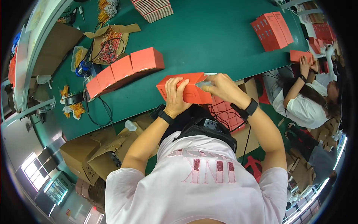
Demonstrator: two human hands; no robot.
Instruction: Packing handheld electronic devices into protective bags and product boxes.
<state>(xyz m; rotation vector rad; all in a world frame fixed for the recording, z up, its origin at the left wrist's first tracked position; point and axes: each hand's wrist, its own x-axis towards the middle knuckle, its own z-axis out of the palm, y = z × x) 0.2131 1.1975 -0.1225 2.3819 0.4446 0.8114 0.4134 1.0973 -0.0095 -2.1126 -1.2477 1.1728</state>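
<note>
White shirt (201, 198) nearest; left hand (176, 98) clasps the red box (195, 94), right hand (223, 88) at its open end, grip unclear: closing it, I'd judge; next calls for steady bracing.

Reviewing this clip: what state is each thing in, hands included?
Held red box: open at its right end
Left hand: gripping that box
Right hand: at the box's open end
Row of red boxes: four, set side by side
Cardboard carton: open-topped, filled
Clear tub: uncovered, filled
</note>
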